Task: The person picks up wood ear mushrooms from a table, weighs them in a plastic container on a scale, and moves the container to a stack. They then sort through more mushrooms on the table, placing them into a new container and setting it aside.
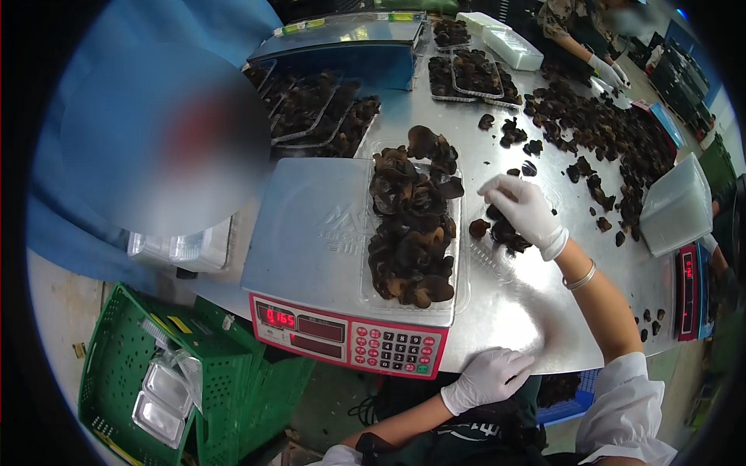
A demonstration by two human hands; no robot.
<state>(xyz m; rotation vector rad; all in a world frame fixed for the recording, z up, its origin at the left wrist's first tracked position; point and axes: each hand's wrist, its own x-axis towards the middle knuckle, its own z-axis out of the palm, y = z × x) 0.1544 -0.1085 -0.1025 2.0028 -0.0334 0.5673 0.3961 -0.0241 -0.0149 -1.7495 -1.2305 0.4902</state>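
A clear plastic tray (460, 268) heaped with dark wood ear mushrooms (416, 245) sits on the scale (311, 225), whose red display (280, 317) seems to read 0.165. My right hand (524, 211), in a white glove, is right of that tray, above a few loose wood ear pieces (505, 233). Its thumb and fingers are pinched together; what they hold, if anything, is hidden. My left hand (491, 379), also gloved, rests at the table's front edge beside the scale's keypad. Its fingers are curled, with a small dark spot between them that I cannot identify.
Filled trays (474, 74) stand at the back, and more (318, 113) lie on the left. Loose wood ears (606, 128) spread across the right. A tray stack (676, 203) stands near a second scale (688, 291). Green crates (175, 365) sit below. A co-worker's gloved hands (610, 72) are far right.
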